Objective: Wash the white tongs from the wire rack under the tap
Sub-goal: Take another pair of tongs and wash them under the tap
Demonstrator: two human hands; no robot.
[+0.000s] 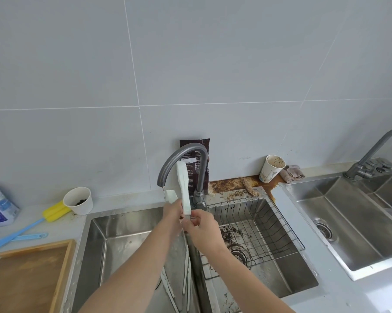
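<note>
White tongs (183, 188), arms spread, upright under grey tap (181, 161).

Both forearms bare, reaching up and forward from the lower edge of the view, converging near centre. Left hand (172, 211) seen from the back, fingers curled away from the camera and closed on something white. Right hand (203, 227) just beside and slightly below it, the two touching or nearly so, wrist bent, fingertips pinched on the same item's lower end.
</note>
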